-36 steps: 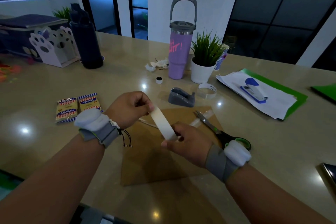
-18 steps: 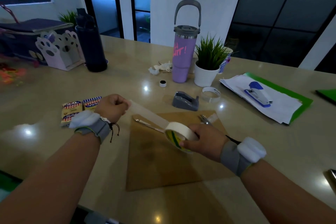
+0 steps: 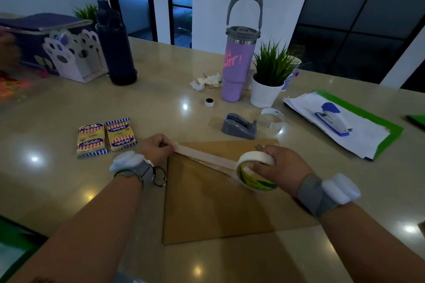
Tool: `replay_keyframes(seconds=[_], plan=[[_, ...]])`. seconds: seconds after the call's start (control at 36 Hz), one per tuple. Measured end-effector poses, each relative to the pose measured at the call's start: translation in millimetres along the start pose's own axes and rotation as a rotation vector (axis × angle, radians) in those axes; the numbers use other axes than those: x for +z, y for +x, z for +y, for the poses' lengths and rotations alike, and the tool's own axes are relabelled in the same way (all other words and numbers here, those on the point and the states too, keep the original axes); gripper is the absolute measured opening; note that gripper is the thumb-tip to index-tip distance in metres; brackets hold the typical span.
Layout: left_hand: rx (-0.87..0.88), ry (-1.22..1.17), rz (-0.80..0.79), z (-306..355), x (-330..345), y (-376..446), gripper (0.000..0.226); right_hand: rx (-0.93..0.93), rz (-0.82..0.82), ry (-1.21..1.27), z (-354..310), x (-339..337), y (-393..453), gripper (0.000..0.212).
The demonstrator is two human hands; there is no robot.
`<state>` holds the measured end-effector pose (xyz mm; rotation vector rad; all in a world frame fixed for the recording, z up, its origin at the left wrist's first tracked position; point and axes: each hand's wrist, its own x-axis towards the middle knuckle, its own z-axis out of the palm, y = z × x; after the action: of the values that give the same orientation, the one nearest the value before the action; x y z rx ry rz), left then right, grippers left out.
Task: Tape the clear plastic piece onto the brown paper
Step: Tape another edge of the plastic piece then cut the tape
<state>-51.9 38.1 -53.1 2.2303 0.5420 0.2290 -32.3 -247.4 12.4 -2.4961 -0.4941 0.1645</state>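
Tape strip (image 3: 202, 156) spans brown paper's (image 3: 213, 209) far edge

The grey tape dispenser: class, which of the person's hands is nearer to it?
Right. The right hand holds the tape roll just in front of the grey tape dispenser; the left hand sits farther off, to its front-left.

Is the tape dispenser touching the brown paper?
Cannot tell. In the head view the tape dispenser sits right at the far edge of the brown paper; no gap or overlap shows plainly.

My left hand (image 3: 156, 148) pinches the tape strip (image 3: 204, 156) — my right hand (image 3: 279, 169) holds the tape roll (image 3: 254, 171) over the brown paper (image 3: 213, 209) on the tabletop (image 3: 161, 103).
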Motion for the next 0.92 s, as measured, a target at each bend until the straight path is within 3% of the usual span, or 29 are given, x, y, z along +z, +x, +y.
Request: replay_keyframes(seconds=[0.17, 0.28, 0.42, 0.72, 0.92], plan=[[0.007, 0.003, 0.073, -2.3, 6.2, 0.0, 0.009, -0.015, 0.007, -0.054, -4.6, 3.2, -0.9, 0.029], [-0.012, 0.013, 0.041, -0.4, 7.1, 1.4, 0.008, 0.017, -0.039, 0.01, 7.4, 1.2, -2.6, 0.039], [-0.02, 0.039, 0.048, 2.8, 8.1, -0.4, 0.016, -0.017, -0.006, 0.079, 12.5, 1.6, -3.9, 0.021], [-0.021, 0.081, -0.022, 1.7, 1.3, 2.5, 0.016, -0.123, -0.024, 0.059, 2.6, 12.2, -0.6, 0.015], [-0.01, 0.092, -0.029, 1.3, 3.1, 1.3, 0.012, -0.176, -0.005, -0.069, -2.2, 9.7, 0.4, 0.029]])
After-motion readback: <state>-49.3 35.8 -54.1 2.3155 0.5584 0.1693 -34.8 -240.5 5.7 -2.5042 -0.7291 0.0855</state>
